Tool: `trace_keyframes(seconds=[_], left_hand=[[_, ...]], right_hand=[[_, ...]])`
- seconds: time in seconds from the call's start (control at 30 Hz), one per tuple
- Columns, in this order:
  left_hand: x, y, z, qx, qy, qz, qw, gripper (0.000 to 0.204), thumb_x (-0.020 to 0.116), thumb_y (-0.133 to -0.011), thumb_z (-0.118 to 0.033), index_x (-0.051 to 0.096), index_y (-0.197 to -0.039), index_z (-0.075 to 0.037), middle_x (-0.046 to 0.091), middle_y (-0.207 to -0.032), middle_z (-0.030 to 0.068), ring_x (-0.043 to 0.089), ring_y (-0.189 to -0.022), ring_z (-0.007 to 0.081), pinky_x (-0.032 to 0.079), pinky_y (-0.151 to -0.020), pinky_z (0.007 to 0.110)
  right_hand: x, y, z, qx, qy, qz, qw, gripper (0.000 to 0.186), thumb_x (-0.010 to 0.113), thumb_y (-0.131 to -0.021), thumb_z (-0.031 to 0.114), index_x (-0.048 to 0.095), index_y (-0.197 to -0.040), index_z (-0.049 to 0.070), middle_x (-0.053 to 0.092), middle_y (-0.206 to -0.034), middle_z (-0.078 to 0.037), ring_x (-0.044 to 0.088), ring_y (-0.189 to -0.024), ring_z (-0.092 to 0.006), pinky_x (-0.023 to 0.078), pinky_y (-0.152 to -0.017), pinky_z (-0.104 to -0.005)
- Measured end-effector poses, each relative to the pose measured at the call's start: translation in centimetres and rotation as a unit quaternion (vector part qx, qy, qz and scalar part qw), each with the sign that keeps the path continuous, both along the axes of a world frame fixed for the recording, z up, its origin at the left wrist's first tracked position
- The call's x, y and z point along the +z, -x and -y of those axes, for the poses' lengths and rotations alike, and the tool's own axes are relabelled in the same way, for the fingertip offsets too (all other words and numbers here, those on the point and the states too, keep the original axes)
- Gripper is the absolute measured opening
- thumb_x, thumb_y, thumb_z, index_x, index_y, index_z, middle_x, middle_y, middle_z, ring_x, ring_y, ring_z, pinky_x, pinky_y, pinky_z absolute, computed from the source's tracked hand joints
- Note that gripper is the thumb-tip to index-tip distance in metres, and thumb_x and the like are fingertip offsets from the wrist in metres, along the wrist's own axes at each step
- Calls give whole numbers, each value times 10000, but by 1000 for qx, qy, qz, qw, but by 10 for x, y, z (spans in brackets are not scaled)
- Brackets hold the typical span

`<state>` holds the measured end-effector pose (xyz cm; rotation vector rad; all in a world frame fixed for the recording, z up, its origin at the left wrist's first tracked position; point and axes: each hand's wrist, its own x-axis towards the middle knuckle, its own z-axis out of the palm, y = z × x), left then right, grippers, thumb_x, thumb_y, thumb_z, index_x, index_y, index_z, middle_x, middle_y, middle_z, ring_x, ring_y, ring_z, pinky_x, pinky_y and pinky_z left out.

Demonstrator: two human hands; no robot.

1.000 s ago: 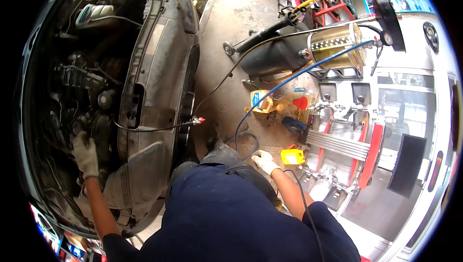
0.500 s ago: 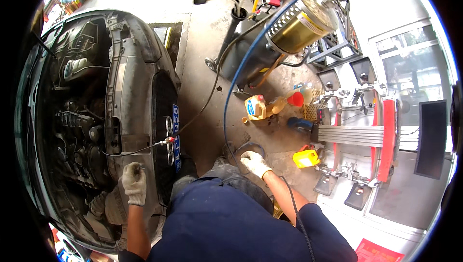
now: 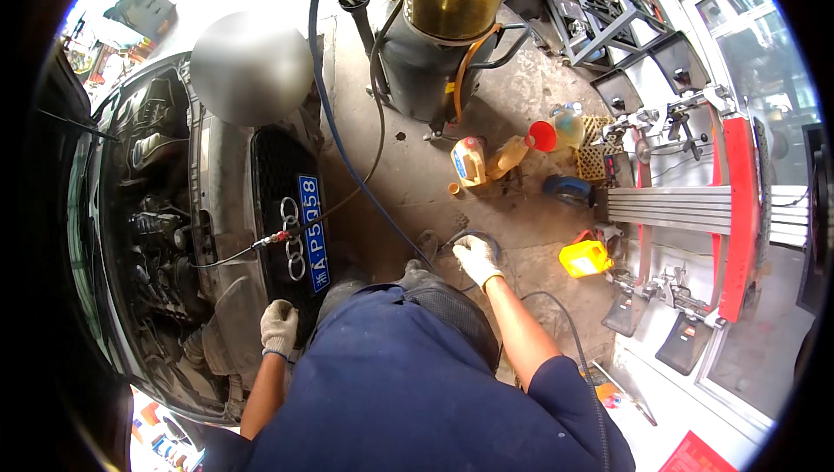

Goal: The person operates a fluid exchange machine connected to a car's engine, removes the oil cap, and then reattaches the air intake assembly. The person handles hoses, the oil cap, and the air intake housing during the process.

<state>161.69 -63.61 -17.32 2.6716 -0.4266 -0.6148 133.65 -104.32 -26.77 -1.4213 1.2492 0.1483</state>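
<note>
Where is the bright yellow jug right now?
In the head view, the yellow jug is on the floor, right of the right hand and left of the silver-and-red rack.

A dark car (image 3: 224,211) stands with engine bay (image 3: 156,237) exposed, blue hose (image 3: 327,120) curving alongside.

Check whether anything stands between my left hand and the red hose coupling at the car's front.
Nothing visible does. Your left hand is beside the car's front, lower in the view than the red hose coupling, and the stretch between them looks open, though this single view leaves depth uncertain.
</note>
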Motion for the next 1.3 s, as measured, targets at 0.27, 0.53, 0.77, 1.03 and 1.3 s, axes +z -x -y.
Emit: trace_keyframes(seconds=[0.27,0.53,0.77,1.03,1.3], left_hand=[[-27,-2,-28,64,-13,-127,990,206,734,-892,-157,713,-1035,-10,743,-940,99,678,-820,173,550,-744,325],[-19,-3,-7,52,-19,-195,979,289,738,-886,-196,712,-1086,11,761,-1039,150,724,-976,227,556,-888,345],[-15,-1,-6,38,-58,-206,976,322,733,-890,-233,716,-1107,5,765,-1051,151,729,-996,242,558,-893,349],[-13,3,-4,34,-78,-213,973,343,729,-892,-245,715,-1128,3,763,-1064,159,727,-996,243,561,-886,352],[-16,6,-2,33,-59,-214,974,333,727,-894,-242,717,-1124,-1,764,-1071,149,726,-997,236,560,-889,353]], right_hand=[[-105,79,2,-143,-140,-124,972,166,630,-921,146,671,-812,28,628,-640,-71,592,-505,-209,512,-484,-390],[-112,72,-10,-188,-188,-66,962,76,662,-938,128,622,-902,74,626,-687,-50,586,-515,-185,513,-457,-365],[-96,43,-14,-203,-180,-39,962,87,638,-938,112,639,-863,68,573,-611,-19,527,-471,-160,452,-437,-371],[-110,58,-13,-187,-180,-77,963,78,645,-942,108,628,-879,63,591,-640,-37,551,-495,-179,460,-452,-369],[-108,62,-11,-165,-190,-97,963,79,654,-961,120,625,-955,47,629,-707,-63,589,-534,-192,519,-463,-371]])
